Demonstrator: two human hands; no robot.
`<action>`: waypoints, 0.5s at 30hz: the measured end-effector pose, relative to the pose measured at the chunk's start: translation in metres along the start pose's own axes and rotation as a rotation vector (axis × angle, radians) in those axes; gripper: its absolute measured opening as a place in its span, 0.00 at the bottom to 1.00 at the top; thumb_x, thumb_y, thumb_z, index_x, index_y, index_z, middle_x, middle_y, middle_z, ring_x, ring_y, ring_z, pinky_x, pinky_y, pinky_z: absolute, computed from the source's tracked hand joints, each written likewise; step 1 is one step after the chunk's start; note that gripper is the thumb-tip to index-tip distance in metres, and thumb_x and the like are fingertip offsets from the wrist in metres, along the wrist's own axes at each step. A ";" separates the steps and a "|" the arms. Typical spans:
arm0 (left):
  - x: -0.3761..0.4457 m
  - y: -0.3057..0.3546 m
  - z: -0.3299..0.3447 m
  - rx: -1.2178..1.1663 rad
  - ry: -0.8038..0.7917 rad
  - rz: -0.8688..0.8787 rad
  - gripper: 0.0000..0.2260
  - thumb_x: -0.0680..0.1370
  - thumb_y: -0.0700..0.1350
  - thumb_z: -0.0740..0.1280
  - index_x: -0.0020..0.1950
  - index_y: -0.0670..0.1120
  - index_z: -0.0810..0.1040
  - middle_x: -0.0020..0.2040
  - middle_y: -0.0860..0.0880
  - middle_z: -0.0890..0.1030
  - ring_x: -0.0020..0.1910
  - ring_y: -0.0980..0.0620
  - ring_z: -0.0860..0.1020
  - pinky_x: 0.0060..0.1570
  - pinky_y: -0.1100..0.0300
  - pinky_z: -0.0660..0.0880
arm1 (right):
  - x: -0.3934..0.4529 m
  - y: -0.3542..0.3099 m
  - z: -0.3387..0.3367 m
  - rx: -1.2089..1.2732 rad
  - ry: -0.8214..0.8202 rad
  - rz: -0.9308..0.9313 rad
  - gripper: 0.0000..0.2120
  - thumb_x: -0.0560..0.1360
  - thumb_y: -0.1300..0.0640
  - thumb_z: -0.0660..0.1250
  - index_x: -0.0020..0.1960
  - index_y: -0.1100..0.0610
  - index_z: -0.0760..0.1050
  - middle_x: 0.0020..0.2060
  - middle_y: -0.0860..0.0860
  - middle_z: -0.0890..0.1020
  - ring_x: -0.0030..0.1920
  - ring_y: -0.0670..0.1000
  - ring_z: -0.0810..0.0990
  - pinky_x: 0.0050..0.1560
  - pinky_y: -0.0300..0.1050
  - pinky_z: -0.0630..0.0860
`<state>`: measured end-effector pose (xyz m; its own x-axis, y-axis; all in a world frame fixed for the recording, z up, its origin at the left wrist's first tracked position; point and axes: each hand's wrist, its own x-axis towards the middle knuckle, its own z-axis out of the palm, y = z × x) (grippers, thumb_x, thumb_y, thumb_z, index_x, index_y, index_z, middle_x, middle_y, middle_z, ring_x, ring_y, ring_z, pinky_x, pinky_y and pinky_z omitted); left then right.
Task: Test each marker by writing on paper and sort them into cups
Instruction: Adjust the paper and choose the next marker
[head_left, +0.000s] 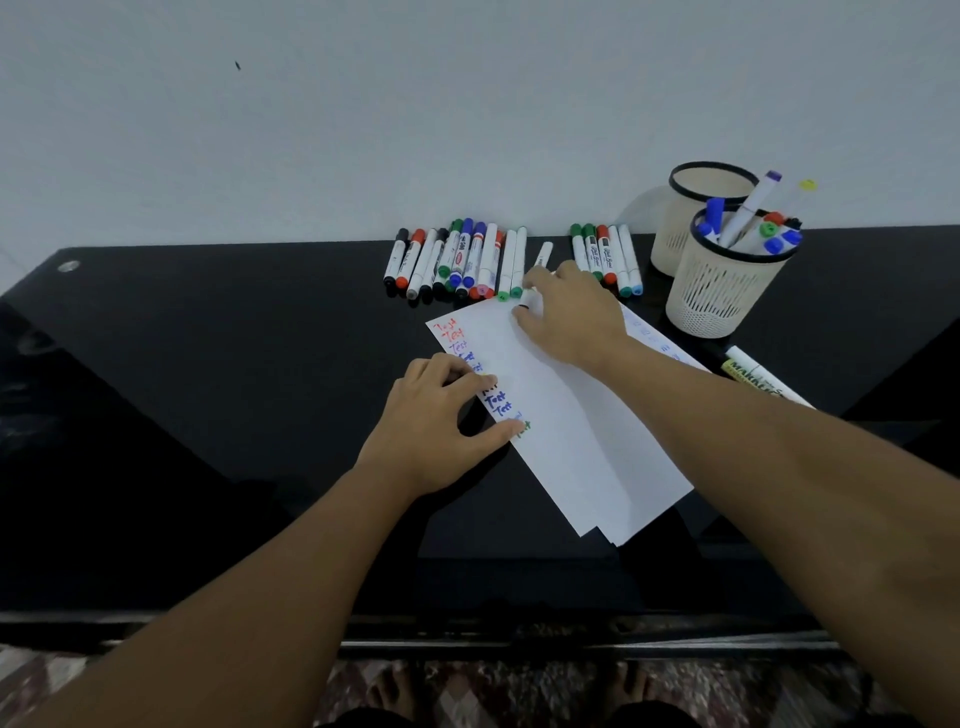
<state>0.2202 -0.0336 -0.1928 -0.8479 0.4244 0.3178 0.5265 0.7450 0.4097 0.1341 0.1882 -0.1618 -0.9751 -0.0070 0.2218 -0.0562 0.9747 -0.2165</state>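
Black glossy bench (208, 415) is carrying everything; bare feet are showing below its near edge. Nearest the person, the paper (571, 441) is lying skewed toward the right half, a second sheet peeking from under it, a column of red, blue, black and green "Test" words running down its left margin.

The left hand (436, 421) is pinning that margin, fingers curled and pressing down with the thumb on the sheet, gripping nothing.

Further back, the right hand (571, 317) is closing on a white marker (540, 262) at the paper's far corner; fingers are curling round its dark-tipped end, though the hand hides most of the hold.

Along the far edge, the untested markers (457, 260) are lying in a row, with a smaller group (605, 257) to the right. At the far right, the front cup (727, 291) is holding sorted markers; the rear cup (696, 208) looks empty. A loose yellow-labelled marker (753, 371) is lying near the right edge.

Advice: get a full-barrel grip, keep the sheet pinned, write below the green word.
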 end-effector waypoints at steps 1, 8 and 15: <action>0.000 0.000 0.000 0.002 0.000 0.000 0.30 0.73 0.73 0.62 0.67 0.57 0.79 0.58 0.60 0.70 0.61 0.56 0.67 0.64 0.54 0.67 | 0.000 -0.001 0.000 0.006 -0.047 0.008 0.21 0.82 0.42 0.61 0.72 0.48 0.72 0.61 0.56 0.74 0.60 0.58 0.74 0.53 0.53 0.75; 0.000 0.000 0.000 0.007 -0.001 0.002 0.30 0.73 0.73 0.62 0.67 0.56 0.79 0.59 0.60 0.70 0.61 0.56 0.67 0.64 0.55 0.66 | -0.013 0.001 -0.005 0.001 -0.051 0.035 0.15 0.82 0.38 0.60 0.57 0.49 0.70 0.50 0.53 0.74 0.50 0.55 0.74 0.49 0.51 0.73; 0.001 -0.001 0.000 0.012 0.004 0.004 0.30 0.72 0.73 0.62 0.66 0.56 0.79 0.59 0.59 0.71 0.61 0.56 0.68 0.63 0.55 0.67 | -0.023 -0.006 -0.011 0.143 -0.045 0.159 0.14 0.84 0.56 0.56 0.68 0.57 0.63 0.46 0.58 0.78 0.41 0.57 0.76 0.34 0.48 0.67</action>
<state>0.2190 -0.0342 -0.1927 -0.8456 0.4249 0.3232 0.5288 0.7496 0.3981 0.1595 0.1851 -0.1557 -0.9825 0.1312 0.1323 0.0721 0.9226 -0.3790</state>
